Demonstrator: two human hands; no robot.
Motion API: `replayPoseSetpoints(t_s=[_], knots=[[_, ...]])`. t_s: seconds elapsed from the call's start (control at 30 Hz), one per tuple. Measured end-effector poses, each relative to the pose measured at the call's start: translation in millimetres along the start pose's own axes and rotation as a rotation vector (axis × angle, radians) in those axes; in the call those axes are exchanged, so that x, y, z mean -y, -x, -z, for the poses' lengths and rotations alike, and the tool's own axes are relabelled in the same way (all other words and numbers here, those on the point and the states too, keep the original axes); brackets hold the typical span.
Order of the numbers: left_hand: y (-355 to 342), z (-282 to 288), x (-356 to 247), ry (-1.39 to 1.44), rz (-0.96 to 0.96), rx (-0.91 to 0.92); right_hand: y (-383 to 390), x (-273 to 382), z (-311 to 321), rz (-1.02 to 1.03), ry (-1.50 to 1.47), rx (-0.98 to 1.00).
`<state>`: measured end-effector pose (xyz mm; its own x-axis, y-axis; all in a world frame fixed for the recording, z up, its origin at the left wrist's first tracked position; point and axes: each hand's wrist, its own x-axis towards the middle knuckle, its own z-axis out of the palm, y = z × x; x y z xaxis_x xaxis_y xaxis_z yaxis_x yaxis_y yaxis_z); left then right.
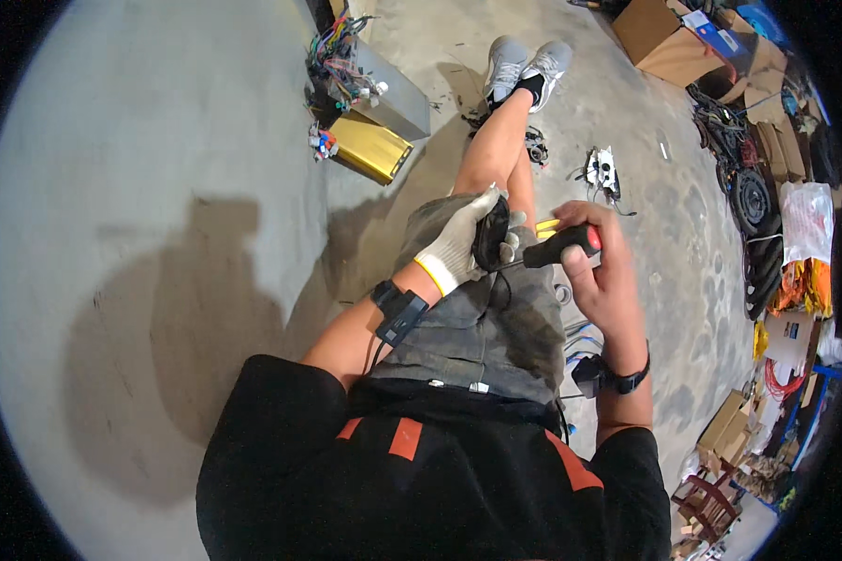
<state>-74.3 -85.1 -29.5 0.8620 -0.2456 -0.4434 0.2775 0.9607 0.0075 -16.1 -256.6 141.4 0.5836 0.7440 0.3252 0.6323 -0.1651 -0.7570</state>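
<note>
Above my lap, my left hand (463, 234), in a white knit glove with a yellow cuff edge, is closed around a black rounded part (490, 236). What kind of part it is I cannot make out. My bare right hand (603, 271) grips a screwdriver (557, 249) by its black handle with a red end. Its thin shaft points left at the lower end of the black part; whether the tip touches is too small to tell. Something yellow (547, 227) shows beside my right fingers, partly hidden.
Gold (374, 147) and grey (393, 93) metal boxes with bundled coloured wires stand by the wall. A white device (602, 173) with cables lies on the floor beyond my right hand. Cardboard boxes (660, 42), cables and bags line the right side.
</note>
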Motion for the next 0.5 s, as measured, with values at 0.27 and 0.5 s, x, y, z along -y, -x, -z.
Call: replayPoseSetpoints(t_s=[0.27, 0.5], knots=[[1.4, -0.6, 0.2, -0.03, -0.043, -0.013, 7.0, 25.8, 40.2, -0.184, 0.753, 0.184], [-0.3, -1.1, 0.0, -0.099, -0.009, -0.031, 2.0, 39.4, 53.2, 0.018, 0.454, 0.428]])
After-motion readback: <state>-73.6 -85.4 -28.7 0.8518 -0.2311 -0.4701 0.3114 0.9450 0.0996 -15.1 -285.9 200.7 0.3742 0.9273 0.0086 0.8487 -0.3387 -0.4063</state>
